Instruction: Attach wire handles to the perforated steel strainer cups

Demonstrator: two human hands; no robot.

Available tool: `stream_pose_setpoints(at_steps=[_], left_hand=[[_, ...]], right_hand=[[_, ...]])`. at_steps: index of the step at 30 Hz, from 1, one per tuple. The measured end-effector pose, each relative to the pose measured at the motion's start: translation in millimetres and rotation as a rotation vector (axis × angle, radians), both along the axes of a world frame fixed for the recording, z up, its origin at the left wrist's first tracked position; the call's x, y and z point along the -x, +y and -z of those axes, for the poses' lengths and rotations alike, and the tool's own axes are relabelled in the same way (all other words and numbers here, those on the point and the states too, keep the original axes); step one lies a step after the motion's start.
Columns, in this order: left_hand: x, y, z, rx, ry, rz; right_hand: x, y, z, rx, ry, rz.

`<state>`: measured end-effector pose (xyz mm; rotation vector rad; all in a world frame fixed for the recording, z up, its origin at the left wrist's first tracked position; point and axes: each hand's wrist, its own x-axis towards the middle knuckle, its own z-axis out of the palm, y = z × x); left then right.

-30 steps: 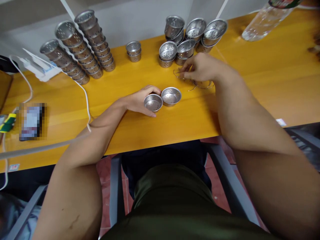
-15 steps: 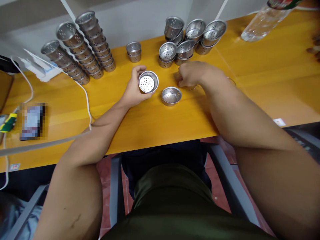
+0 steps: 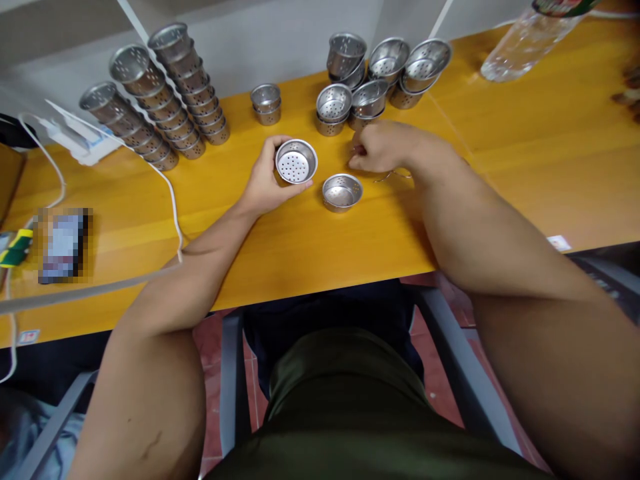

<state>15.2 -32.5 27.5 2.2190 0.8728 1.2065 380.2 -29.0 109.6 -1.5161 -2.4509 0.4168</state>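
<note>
Your left hand (image 3: pixel 267 179) grasps a perforated cup (image 3: pixel 296 164), its mouth tilted toward you, left of your right hand (image 3: pixel 379 148). The right's fingers curl near thin wire (image 3: pixel 393 173); I cannot tell whether they grip any. A second cup (image 3: pixel 343 195) stands between, nearer you, on the worktop (image 3: pixel 285 257).

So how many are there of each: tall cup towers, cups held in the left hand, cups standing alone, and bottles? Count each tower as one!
Tall cup towers: 3
Held cup, in the left hand: 1
Lone cup: 1
Bottle: 1
Total: 6
</note>
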Motion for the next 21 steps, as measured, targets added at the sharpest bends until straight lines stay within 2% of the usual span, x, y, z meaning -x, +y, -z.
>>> stream_pose_setpoints(at_steps=[2,5,7,10,16,21], left_hand=[[-0.2,3.2,4.8,0.027,-0.04,-0.001],[0.3,10.4,9.8,0.08,-0.091,0.034],[0.8,14.2,9.6,0.108,-0.094,0.054],[1.9,16.1,6.0,0.141,-0.081,0.06],[4.5,19.0,7.9,0.165,-0.119,0.129],[1.8,17.1,10.3,0.212,-0.153,0.174]], right_hand=[[8.1,-13.2,-18.6,-0.032,-0.077,0.012],[16.0,-25.7,-32.4,-0.035,0.14,0.067],[17.5,-28.1,-32.2,0.007,0.291,0.074],[15.5,-26.2,-26.8,0.031,0.395,0.071],[11.7,-22.9,-24.4,0.034,0.349,0.11],[18.3,-22.4,-20.9,0.092,0.435,0.206]])
